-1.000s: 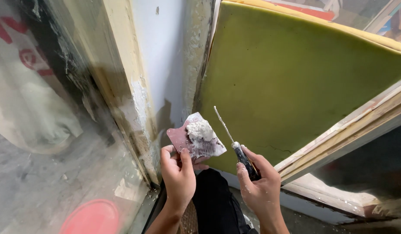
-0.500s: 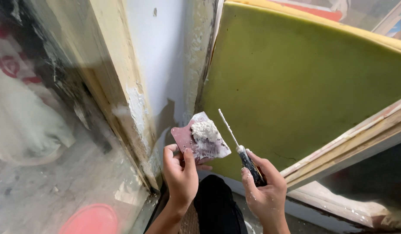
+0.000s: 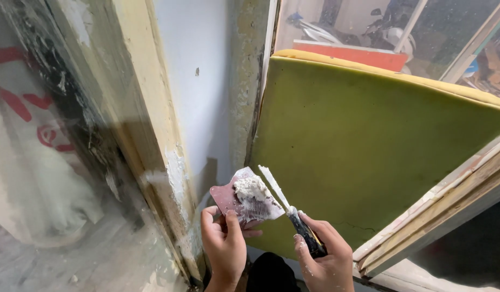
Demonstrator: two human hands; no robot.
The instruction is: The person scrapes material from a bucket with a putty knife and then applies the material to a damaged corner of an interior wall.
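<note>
My left hand (image 3: 224,243) grips a flat reddish scraper plate (image 3: 244,201) that carries a lump of white putty (image 3: 250,189). My right hand (image 3: 325,259) holds a narrow putty knife (image 3: 285,200) by its dark handle. The thin blade is smeared white and lies along the right edge of the plate, touching the putty. Both hands are low in the view, in front of a corner where a pale wall (image 3: 198,92) meets an old cream window frame (image 3: 152,157).
A large olive-green foam pad (image 3: 369,151) leans to the right of the corner. Wooden frame strips (image 3: 439,205) cross at lower right. Dirty glass (image 3: 50,162) with red marks fills the left. Patches of white filler sit on the frame.
The view has shifted upward and slightly right. The knife blade has moved in against the putty on the plate, and both hands sit a little further right.
</note>
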